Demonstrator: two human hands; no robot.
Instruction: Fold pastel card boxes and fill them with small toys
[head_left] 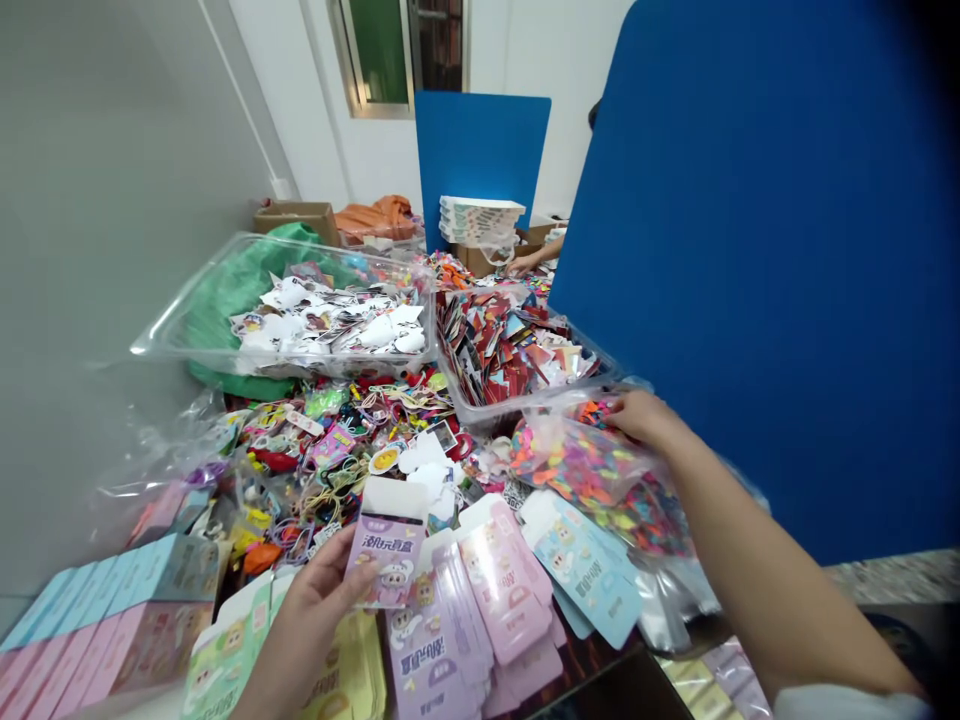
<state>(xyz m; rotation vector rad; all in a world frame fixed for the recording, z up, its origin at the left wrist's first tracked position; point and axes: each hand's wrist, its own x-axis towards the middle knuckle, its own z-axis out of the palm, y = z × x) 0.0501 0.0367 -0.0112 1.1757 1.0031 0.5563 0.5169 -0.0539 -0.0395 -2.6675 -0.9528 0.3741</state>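
Note:
My left hand (326,590) is closed around a small purple box (386,555) with cartoon print, its top flap standing up. Just below it, flat purple cartons (435,650) lie in a fanned stack, beside pink cartons (506,580) and light blue cartons (585,565). My right hand (645,420) dips into the mouth of a clear plastic bag (592,470) filled with small bright pieces. Its fingers are bent together among orange and pink bits; whatever they pinch is hidden.
Clear trays hold white cutouts (330,325) and red cards (495,345). Loose trinkets (337,440) cover the table's middle. Filled boxes (112,620) stand in rows at left. A blue panel (750,280) rises at right. Another person's hand (529,264) shows at the back.

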